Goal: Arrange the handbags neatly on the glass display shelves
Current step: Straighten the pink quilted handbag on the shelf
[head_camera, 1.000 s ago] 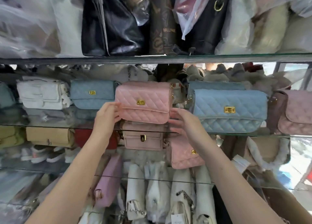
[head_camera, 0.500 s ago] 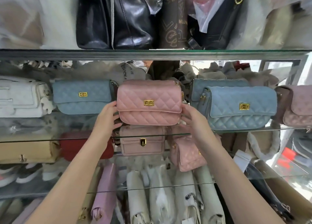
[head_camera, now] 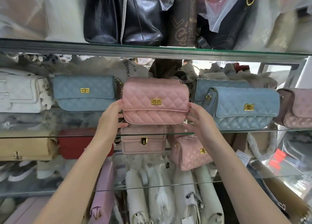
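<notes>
A pink quilted handbag (head_camera: pixel 154 101) with a gold clasp stands upright in the middle of the glass display shelf (head_camera: pixel 253 131). My left hand (head_camera: pixel 110 118) holds its left end and my right hand (head_camera: pixel 199 120) holds its right end. A blue quilted handbag (head_camera: pixel 84 93) stands to its left, and a larger blue quilted handbag (head_camera: pixel 243 108) to its right, with another blue one partly hidden behind it. A white handbag (head_camera: pixel 22 92) sits at the far left and a dusty pink handbag (head_camera: pixel 297 108) at the far right.
Black and brown bags (head_camera: pixel 125 16) and plastic-wrapped goods fill the top shelf. Below are a tan bag (head_camera: pixel 25 147), a red bag (head_camera: pixel 76 142), a pink box bag (head_camera: pixel 143 139) and a small pink quilted bag (head_camera: pixel 189 153). White bags (head_camera: pixel 162 195) fill the lowest shelf.
The pink handbag has been straightened from a tilt to level on the shelf. My right hand rose from its lower corner to its right end. The view shifted slightly.
</notes>
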